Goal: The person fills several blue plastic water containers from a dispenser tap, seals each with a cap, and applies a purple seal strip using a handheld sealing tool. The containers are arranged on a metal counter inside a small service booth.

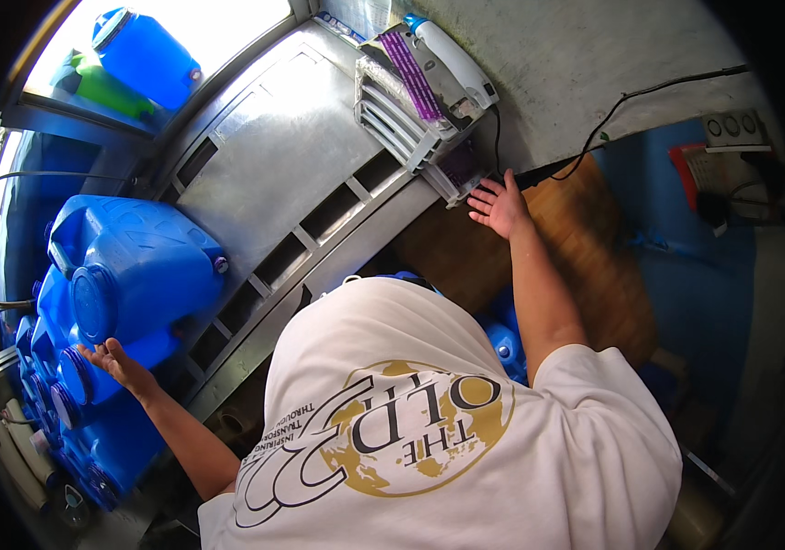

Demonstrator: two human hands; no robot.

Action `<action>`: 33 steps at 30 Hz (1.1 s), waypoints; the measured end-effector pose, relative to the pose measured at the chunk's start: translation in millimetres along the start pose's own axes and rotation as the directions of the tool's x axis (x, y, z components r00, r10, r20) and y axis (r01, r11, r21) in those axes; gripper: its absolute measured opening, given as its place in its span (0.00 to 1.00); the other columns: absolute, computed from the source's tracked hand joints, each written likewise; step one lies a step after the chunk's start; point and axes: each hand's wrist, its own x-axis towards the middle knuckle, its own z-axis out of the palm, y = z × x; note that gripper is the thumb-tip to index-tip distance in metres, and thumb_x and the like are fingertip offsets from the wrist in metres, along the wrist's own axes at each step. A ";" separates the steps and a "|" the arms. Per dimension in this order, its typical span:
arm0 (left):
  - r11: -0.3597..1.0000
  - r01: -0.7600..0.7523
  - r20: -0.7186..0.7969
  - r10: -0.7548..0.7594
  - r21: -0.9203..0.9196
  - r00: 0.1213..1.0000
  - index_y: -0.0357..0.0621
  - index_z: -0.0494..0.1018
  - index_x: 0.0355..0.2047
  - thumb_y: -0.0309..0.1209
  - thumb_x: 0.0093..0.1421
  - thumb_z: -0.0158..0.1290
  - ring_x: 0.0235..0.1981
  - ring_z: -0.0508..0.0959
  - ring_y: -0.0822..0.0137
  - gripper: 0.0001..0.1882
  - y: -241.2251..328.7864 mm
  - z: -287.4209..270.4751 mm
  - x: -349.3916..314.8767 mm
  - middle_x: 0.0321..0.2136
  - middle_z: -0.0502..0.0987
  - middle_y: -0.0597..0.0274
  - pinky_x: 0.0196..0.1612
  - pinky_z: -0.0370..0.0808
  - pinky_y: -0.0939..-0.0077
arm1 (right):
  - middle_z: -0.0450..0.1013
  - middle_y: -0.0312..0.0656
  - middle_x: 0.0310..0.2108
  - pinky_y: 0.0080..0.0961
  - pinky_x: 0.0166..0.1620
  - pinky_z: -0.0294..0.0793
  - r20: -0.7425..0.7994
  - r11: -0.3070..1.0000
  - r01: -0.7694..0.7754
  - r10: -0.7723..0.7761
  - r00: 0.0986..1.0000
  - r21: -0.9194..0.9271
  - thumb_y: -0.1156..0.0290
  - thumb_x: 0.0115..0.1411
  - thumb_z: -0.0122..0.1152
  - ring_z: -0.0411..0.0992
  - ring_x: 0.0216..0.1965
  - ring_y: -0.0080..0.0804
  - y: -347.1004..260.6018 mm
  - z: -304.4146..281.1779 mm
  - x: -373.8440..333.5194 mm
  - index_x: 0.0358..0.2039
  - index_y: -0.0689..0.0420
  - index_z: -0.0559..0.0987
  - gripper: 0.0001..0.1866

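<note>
My left hand (pixel 119 365) is open, palm up, with its fingers apart and nothing in it. It is next to a stack of blue plastic water jugs, near the wide round cap of the upper jug (pixel 159 261) and the cap of a lower jug (pixel 74 374). I cannot tell whether it touches them. My right hand (pixel 502 207) is also open and empty, fingers spread, by the near edge of the metal counter (pixel 264 137). Just beyond it stands a grey slatted plastic rack (pixel 397 128) with a purple strip (pixel 411 73) on top.
A white corded device with a blue end (pixel 452 60) lies beside the rack; a black cable (pixel 626 96) runs along the wall. Blue (pixel 145 60) and green (pixel 104 87) containers stand at the bright window. A brown wooden panel (pixel 585 247) and an outlet box (pixel 734 130) are at right.
</note>
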 end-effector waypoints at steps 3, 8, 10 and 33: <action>1.000 0.009 0.014 -0.009 0.008 1.000 0.46 0.38 0.72 0.70 0.56 0.47 0.64 0.61 0.47 0.57 0.1 0.8 2.8 0.63 0.59 0.42 0.68 0.56 0.51 | 0.57 0.57 0.66 0.58 0.59 0.61 0.012 0.999 -0.036 0.036 0.999 0.001 0.25 0.60 0.36 0.60 0.64 0.55 -4.1 -3.9 8.4 0.66 0.54 0.59 0.49; 0.998 0.042 -0.030 -0.040 0.054 0.999 0.44 0.37 0.72 0.69 0.56 0.50 0.59 0.65 0.53 0.59 8.4 4.9 0.1 0.56 0.64 0.46 0.65 0.59 0.55 | 0.58 0.58 0.65 0.60 0.59 0.62 0.126 0.985 -0.115 0.099 0.987 0.127 0.25 0.60 0.36 0.58 0.65 0.57 -18.2 -0.8 1.0 0.64 0.55 0.62 0.48; 0.995 0.077 -0.025 -0.075 0.065 0.997 0.43 0.37 0.72 0.70 0.54 0.51 0.56 0.66 0.55 0.61 -0.5 0.7 4.5 0.53 0.65 0.48 0.63 0.60 0.56 | 0.59 0.58 0.64 0.61 0.59 0.62 0.189 0.973 -0.147 0.112 0.976 0.179 0.25 0.60 0.35 0.58 0.65 0.59 -21.4 -3.2 3.5 0.63 0.54 0.63 0.48; 0.988 0.112 -0.077 -0.105 0.104 0.992 0.39 0.39 0.71 0.77 0.50 0.48 0.62 0.61 0.51 0.66 -1.8 5.9 8.9 0.62 0.59 0.44 0.66 0.56 0.58 | 0.59 0.56 0.64 0.66 0.60 0.57 0.390 0.949 -0.238 0.143 0.910 0.207 0.22 0.55 0.40 0.52 0.67 0.61 -18.0 -23.8 25.4 0.64 0.54 0.63 0.52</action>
